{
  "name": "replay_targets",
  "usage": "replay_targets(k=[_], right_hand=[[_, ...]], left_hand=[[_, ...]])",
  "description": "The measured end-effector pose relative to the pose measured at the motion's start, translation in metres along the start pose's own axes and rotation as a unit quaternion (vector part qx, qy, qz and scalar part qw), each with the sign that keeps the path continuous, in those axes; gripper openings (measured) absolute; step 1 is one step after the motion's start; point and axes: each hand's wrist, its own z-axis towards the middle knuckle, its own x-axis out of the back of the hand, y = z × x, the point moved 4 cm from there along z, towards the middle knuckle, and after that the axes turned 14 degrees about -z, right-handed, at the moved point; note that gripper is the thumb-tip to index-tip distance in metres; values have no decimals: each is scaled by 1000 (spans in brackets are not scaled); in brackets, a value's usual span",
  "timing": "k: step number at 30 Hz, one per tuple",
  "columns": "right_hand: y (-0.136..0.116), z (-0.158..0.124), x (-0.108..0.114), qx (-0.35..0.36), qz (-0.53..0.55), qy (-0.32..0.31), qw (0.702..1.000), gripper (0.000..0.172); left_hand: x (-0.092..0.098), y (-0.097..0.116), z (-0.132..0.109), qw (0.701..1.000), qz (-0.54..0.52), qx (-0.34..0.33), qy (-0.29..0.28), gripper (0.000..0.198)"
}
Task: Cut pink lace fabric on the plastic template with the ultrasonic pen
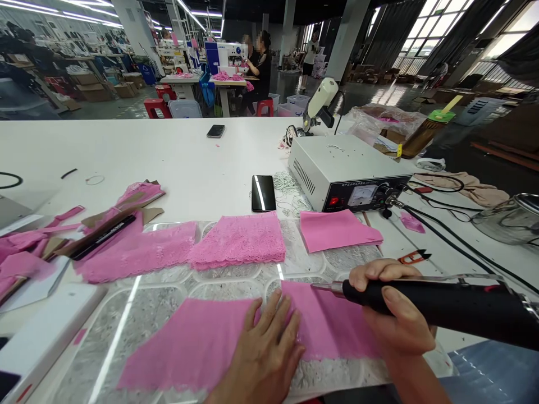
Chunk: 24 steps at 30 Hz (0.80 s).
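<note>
Left hand (265, 348) flat, fingers slightly spread across left pink piece (185, 342) and right pink piece (328, 331), gripping nothing. Right hand (396, 308) wrapped round black tool (455, 308), tip by right piece's far edge. Mat (229, 290) strip beyond, then white tabletop (147, 148).

On the white worktop (160, 148), a glossy black rectangular smartphone (264, 193) lies in the middle, with a dark phone (216, 131) near the far edge. At right are a clear rounded jar (503, 224) and, farther back, a brown green-lidded bottle (421, 137). Beyond, a black-clad person (264, 70) sits beside a white-and-blue sewing machine (229, 55).
</note>
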Motion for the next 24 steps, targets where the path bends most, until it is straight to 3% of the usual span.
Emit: replay_targets(k=[7,11,20,24], right_hand=[[-9,-3,-3,-25,20,28,999,10],[-12,-10,-11,-53,43,-7,998,11],[-8,-21,-31,-70,54,-74,993,12],[-6,-24,-34,-74,54,-76,993,13]], left_hand=[[10,10,-2,998,-35,-35,43,23],[14,14,-12,995,-54,-65,47,19],[14,14,-20,994,-77,-58,46,14],[15,13,-21,993,-92,-56,40,15]])
